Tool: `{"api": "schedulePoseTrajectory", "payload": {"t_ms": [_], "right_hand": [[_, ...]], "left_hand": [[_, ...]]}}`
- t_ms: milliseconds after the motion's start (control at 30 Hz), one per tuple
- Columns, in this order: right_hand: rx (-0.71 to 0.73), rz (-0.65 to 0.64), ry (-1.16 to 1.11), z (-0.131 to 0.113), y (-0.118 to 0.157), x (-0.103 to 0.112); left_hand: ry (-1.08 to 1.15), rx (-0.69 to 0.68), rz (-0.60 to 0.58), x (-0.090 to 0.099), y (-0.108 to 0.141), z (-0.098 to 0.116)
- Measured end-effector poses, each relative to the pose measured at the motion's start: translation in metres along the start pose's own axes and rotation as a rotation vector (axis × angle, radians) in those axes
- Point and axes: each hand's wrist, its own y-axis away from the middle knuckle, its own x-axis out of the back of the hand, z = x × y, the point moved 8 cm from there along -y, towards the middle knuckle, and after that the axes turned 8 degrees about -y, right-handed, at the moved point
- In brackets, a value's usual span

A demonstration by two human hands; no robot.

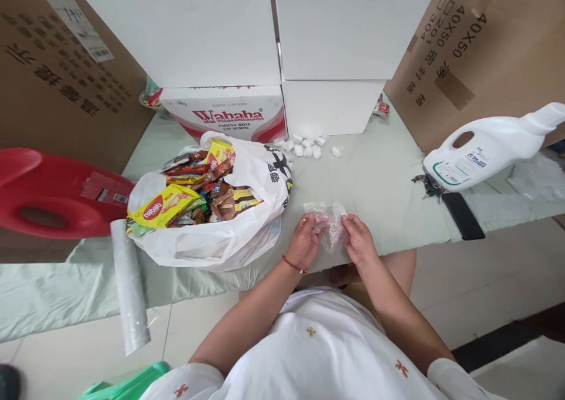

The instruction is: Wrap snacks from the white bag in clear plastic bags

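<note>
A crumpled clear plastic bag is stretched between my two hands at the table's front edge. My left hand, with a red string bracelet at the wrist, pinches its left side. On the right side, my right hand grips the plastic between thumb and fingers. Whether anything lies inside the plastic is too unclear to tell. Beyond my hands, several small white wrapped bundles lie in a loose group. To the left stands an open white bag full of packaged snacks.
White boxes and a Wahaha carton stand at the back, between brown cardboard panels. At left are a red jug and a clear plastic roll. A white detergent bottle, keys and a black phone lie at right.
</note>
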Motion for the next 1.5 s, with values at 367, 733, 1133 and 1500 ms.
{"api": "schedulePoseTrajectory", "payload": {"t_ms": [367, 733, 1133, 1500], "right_hand": [[0.25, -0.097, 0.388, -0.047, 0.005, 0.012], [-0.195, -0.192, -0.082, -0.012, 0.006, -0.002], [-0.186, -0.249, 0.115, -0.014, 0.002, -0.001], [0.255, 0.012, 0.472, -0.086, -0.009, 0.076]], "left_hand": [[-0.515, -0.251, 0.191, 0.028, -0.011, 0.023], [-0.293, -0.047, 0.002, 0.004, -0.007, 0.027], [-0.651, -0.23, 0.096, 0.035, -0.012, 0.03], [-0.605, -0.272, 0.237, 0.056, -0.006, 0.052]]}}
